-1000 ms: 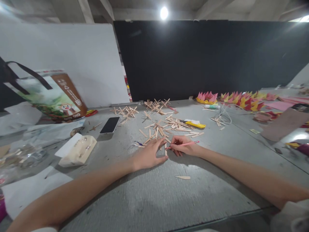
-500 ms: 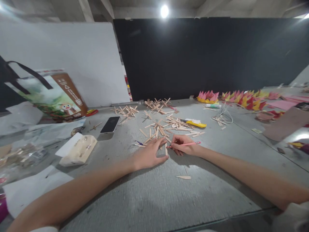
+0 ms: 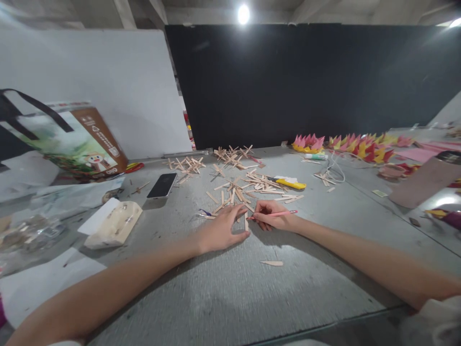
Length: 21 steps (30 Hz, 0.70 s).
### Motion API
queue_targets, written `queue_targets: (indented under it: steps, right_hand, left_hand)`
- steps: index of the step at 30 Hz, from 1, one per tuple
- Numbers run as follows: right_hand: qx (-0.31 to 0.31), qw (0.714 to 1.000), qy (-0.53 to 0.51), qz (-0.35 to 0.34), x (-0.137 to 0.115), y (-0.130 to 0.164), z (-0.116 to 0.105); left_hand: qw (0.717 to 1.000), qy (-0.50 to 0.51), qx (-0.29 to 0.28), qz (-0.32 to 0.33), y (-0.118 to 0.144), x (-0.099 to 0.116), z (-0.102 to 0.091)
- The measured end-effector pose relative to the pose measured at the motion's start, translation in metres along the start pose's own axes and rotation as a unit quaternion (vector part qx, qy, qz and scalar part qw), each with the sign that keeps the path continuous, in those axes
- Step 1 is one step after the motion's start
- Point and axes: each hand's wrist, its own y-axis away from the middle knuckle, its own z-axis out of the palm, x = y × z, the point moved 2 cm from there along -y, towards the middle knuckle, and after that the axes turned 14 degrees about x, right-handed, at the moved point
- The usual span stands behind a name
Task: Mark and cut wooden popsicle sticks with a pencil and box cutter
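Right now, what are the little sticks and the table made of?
The sticks look like bare pale wood: tan, matte, flat with rounded ends. The table looks like grey painted board or metal, I can't tell which: dull, streaked, scuffed, with a seam on the right.

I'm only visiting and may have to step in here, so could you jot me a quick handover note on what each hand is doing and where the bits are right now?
Left hand: flat on the grey table, pinning a small wooden stick between thumb and fingers.
Right hand: holds a pink pencil, tip at that stick.
Things: loose stick pile just beyond the hands; glued stick crosses farther back; yellow cutter right of the pile; one cut-off stick piece nearer you; phone to the left.
Done: a number of crosses already lie assembled.
Left: many loose sticks remain in the pile.
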Motion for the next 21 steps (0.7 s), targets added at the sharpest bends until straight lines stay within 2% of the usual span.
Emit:
queue_targets:
  steps: [6,11,18,21]
  right_hand:
    - [-0.012,1.000,-0.003,0.004,0.003,0.000,-0.001]
    - [0.001,1.000,0.001,0.010,0.007,-0.001,-0.001]
    - [-0.001,1.000,0.004,0.021,-0.001,0.002,0.000]
    - [0.003,1.000,0.002,0.020,-0.003,0.002,0.000]
  left_hand:
    - [0.999,0.031,0.001,-0.008,0.000,0.003,0.000]
    - [0.996,0.076,0.046,-0.017,-0.001,0.006,-0.003]
    - [0.978,0.107,0.130,-0.125,-0.006,-0.007,-0.002]
    - [0.977,0.103,0.136,-0.125,-0.007,-0.013,0.000]
